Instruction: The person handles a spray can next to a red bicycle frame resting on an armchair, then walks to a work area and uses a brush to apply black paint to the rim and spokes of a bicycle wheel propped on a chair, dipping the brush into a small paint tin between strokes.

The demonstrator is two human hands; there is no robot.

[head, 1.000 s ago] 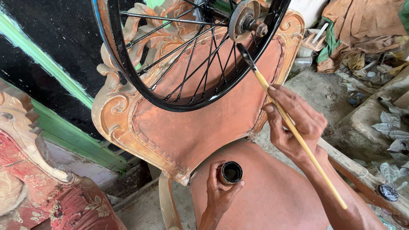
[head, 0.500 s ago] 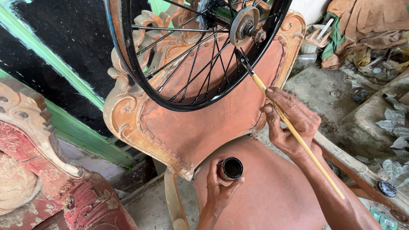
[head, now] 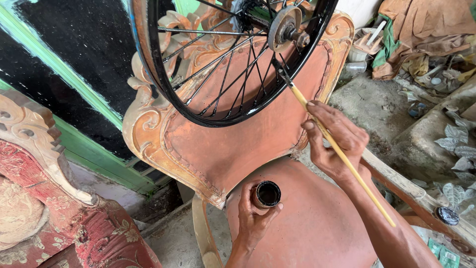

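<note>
Right hand (head: 334, 141) grips a thin brush (head: 337, 149), tip touching the black wheel (head: 233, 64) spokes, upper centre. Left hand (head: 255, 216) clasps a small black paint pot (head: 267, 193), lower centre. The wheel now sits higher and further right in frame.

Item: bicycle wheel (head: 198, 74), black rim and spokes, propped on my carved wooden chair (head: 223, 149) with worn orange upholstery. My right hand (head: 334, 139) grips a long thin paintbrush (head: 342, 154), its tip at a spoke just below the hub (head: 285, 25). My left hand (head: 255, 218) holds a small round tin of black paint (head: 267, 193) over the chair seat. Red patterned chair (head: 54, 213) at left; rags (head: 421, 34) at upper right.
</note>
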